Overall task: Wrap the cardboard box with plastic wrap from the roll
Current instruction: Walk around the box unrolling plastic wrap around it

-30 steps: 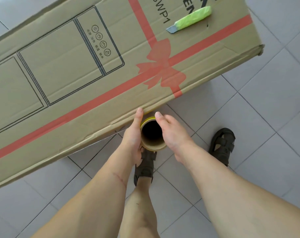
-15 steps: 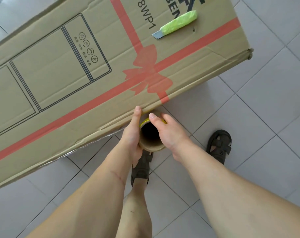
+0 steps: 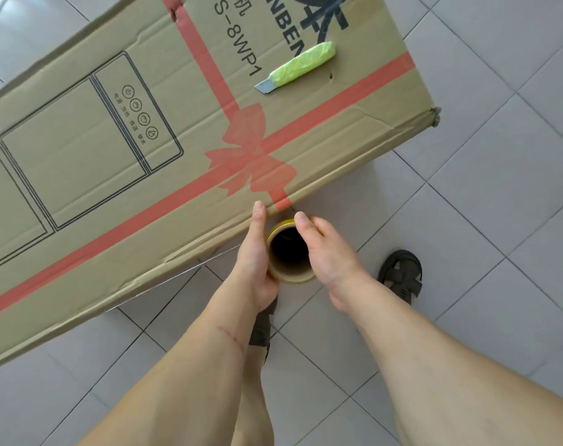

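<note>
A long cardboard box with a printed red ribbon and bow lies across the tiled floor. I hold the plastic wrap roll upright against the box's near side; I look down its dark cardboard core. My left hand grips the roll's left side, its thumb stretched up to the box's edge. My right hand grips the right side, thumb on the rim. A thin clear film edge runs left from the roll along the box's lower side.
A utility knife with a green wrapped handle lies on top of the box near its right end. My sandalled feet stand on the grey floor tiles just below the roll. The box's right corner is frayed.
The roll and both hands have shifted right along the box's near side, toward the red bow. More film edge shows stretched out to the left.
</note>
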Tool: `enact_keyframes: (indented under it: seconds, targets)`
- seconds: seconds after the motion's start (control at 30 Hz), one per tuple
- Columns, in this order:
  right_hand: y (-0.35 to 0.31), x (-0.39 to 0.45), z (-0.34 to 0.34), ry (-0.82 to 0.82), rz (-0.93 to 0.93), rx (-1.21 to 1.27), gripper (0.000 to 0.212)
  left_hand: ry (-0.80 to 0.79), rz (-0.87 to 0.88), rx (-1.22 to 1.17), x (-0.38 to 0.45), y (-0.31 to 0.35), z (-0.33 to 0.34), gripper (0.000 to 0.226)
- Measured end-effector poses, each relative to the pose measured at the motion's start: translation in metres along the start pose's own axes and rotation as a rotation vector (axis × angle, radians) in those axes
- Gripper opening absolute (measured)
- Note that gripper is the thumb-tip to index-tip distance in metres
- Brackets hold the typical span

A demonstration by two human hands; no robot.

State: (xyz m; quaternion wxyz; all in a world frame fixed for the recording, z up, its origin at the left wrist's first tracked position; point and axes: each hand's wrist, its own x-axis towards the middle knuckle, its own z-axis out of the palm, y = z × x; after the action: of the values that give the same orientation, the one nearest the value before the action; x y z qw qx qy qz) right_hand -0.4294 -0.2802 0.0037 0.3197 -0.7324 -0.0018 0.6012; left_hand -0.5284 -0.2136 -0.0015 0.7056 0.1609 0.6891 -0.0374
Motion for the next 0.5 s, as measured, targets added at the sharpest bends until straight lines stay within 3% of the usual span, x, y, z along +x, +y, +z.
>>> enact_keyframes:
  seconds: [0.13, 0.23, 0.37, 0.5]
  targets:
    - [-0.007, 0.003, -0.015, 0.055, -0.056, -0.065, 0.054, -0.116, -0.051, -0.032, 0.002, -0.001, 0.017, 0.109]
    - [-0.015, 0.007, -0.024, 0.089, -0.109, -0.108, 0.045, -0.090, -0.032, 0.020, 0.003, -0.003, 0.024, 0.109]
    - [-0.017, 0.010, -0.031, 0.034, -0.015, 0.009, 0.064, 0.049, 0.053, 0.042, 0.003, 0.004, 0.033, 0.082]
    - [-0.014, 0.011, -0.043, 0.033, -0.013, -0.033, 0.064, -0.072, 0.009, 0.019, -0.002, 0.010, 0.047, 0.101]
